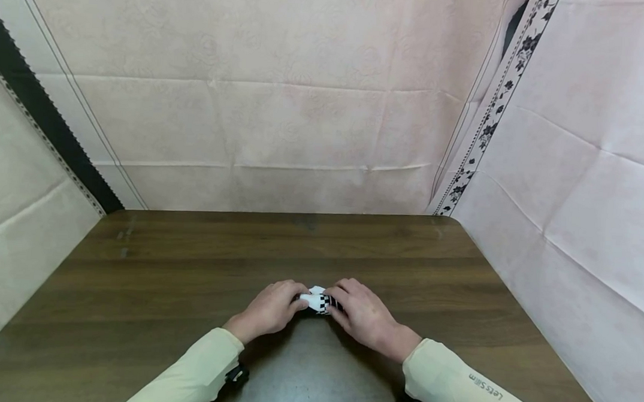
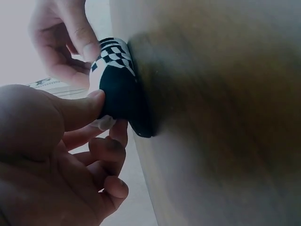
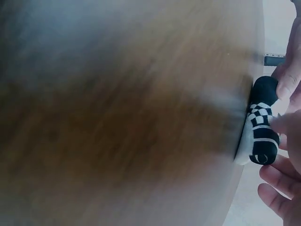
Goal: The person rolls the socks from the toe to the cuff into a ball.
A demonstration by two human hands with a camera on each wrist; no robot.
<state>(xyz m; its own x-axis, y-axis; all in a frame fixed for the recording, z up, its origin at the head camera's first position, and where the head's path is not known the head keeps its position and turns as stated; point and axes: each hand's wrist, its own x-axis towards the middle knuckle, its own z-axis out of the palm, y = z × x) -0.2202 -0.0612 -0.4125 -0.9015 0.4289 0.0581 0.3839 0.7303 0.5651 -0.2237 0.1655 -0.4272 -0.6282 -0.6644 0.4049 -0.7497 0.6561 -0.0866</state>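
Note:
A bundle of black-and-white checkered socks (image 1: 316,301), rolled up, sits on the wooden table (image 1: 189,267) between both hands. Its black part (image 2: 120,92), checkered band and white patches show in the left wrist view. My left hand (image 1: 272,307) pinches the left end, thumb on the near side and fingers behind. At the other end, my right hand (image 1: 365,317) holds the roll between thumb and fingers. The striped end (image 3: 265,148) appears in the right wrist view, beside the right fingertips. Fingers cover part of the roll's back.
Pale patterned cloth (image 1: 303,128) hangs behind the table's far edge, with more cloth (image 1: 588,152) along the right side and at the left. A dark strip (image 1: 45,105) runs down the left cloth. Both forearms wear pale sleeves (image 1: 196,369).

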